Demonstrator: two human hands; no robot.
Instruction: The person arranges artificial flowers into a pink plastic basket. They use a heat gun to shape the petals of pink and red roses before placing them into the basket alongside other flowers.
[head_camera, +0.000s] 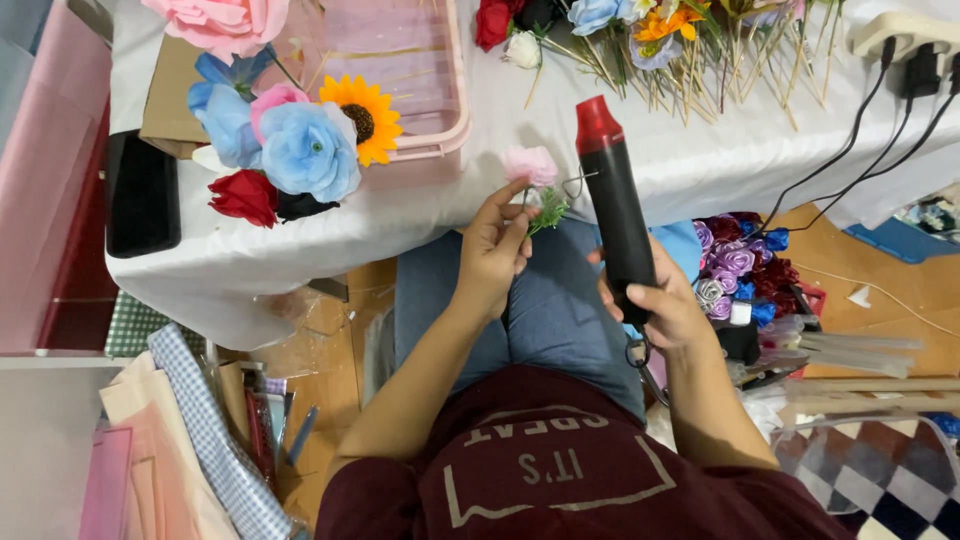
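Observation:
My left hand (492, 250) pinches the stem of a small pink artificial flower (530, 165) with a green sprig (549, 208) just below its head. My right hand (668, 302) grips a black glue gun with a red tip (615, 205), held upright with the tip pointing away from me, close to the right of the flower. Both hands hover above my lap in blue jeans, just in front of the white-covered table (420, 205).
A bunch of blue, pink, red and yellow artificial flowers (290, 140) lies on the table beside a pink basket (400, 60). More stemmed flowers (650, 40) lie at the back. A container of small ribbon roses (740, 270) stands to my right. Black cables (850, 140) run to a power strip (905, 35).

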